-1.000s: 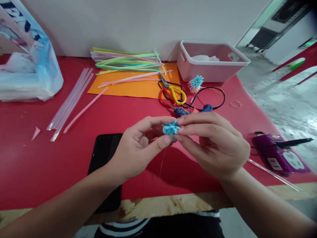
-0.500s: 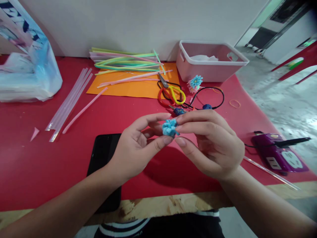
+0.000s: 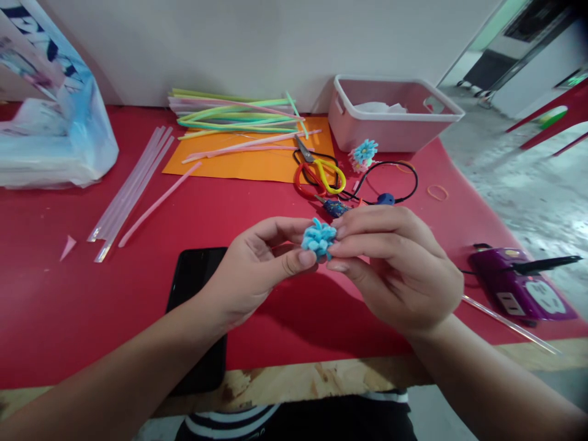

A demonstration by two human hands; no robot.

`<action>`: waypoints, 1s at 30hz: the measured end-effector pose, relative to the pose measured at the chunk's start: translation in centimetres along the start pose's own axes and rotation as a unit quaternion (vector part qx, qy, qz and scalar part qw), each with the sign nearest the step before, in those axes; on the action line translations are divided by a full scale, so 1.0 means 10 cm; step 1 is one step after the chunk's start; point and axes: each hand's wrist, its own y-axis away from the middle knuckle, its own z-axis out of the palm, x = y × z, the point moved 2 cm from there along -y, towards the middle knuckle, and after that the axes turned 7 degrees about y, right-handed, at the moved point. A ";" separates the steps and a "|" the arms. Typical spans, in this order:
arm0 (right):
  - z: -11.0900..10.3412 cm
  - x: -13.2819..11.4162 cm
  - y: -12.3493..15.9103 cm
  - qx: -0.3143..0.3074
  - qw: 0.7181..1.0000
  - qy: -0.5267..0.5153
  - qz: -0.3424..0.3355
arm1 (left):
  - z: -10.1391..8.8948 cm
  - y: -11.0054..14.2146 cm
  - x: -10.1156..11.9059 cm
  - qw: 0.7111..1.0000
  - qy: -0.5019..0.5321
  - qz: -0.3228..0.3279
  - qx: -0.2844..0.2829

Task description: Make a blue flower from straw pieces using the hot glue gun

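A small fuzzy blue pipe-cleaner flower with looped petals is held up between both hands, above the red tabletop. My left hand pinches it from the left, thumb in front and fingers behind. From the right, my right hand has its thumb and fingertips closed on the flower's edge. Just beyond the hands lie a blue-handled pointed tool and scissors with red and yellow handles. A finished-looking blue and pink flower piece stands farther back.
Pipe cleaners in several colours lie on an orange sheet. A pink basket stands behind. Clear strips and a plastic bag are left, a phone beneath my left arm, a purple power strip right.
The blue flower has turned a little in my fingers, showing more of its petals. My right hand has shifted slightly right and closed nearer on it.
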 end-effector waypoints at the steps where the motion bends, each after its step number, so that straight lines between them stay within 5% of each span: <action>1: 0.00 0.00 0.00 0.000 1.000 0.001 -0.004 | 0.00 0.00 0.00 1.000 -0.002 0.003 -0.001; 30: 0.01 0.01 0.01 -0.026 0.997 -0.067 0.018 | -0.02 0.02 0.00 0.999 -0.021 -0.036 -0.022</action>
